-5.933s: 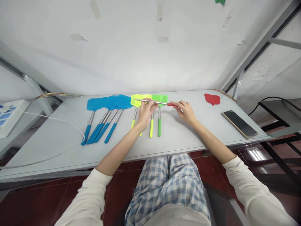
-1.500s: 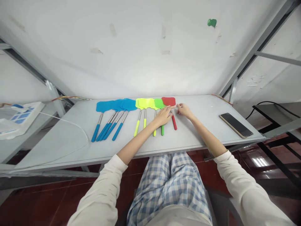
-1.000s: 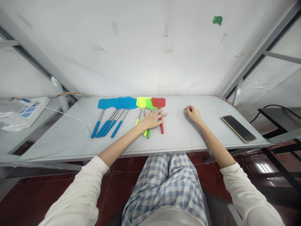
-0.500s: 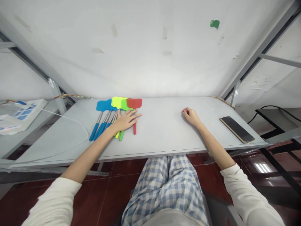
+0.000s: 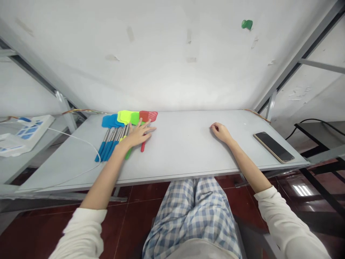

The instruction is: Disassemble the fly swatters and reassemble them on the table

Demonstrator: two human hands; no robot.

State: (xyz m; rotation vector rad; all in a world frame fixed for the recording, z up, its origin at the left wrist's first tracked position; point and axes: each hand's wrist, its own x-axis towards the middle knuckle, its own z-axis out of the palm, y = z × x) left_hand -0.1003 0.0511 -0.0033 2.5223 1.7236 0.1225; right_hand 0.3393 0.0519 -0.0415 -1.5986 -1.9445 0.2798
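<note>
Fly swatters (image 5: 124,117) are bunched up overlapping, well left of the phone (image 5: 274,146), with the left hand (image 5: 138,135) just splayed over the green handle (image 5: 128,154) and red handle (image 5: 142,146), not gripping. Any uneven shove could fan the stack or snag the blue handles (image 5: 107,149) on the white cable (image 5: 81,139), farther left of the phone, imo. Right hand (image 5: 221,132), nearer the phone, is loosely curled, can't tell if it's holding anything.

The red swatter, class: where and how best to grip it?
Probably the lower end of its red handle, from the right: it points toward the viewer, the green handle lies on its left, and the left hand spreads just beyond.
</note>
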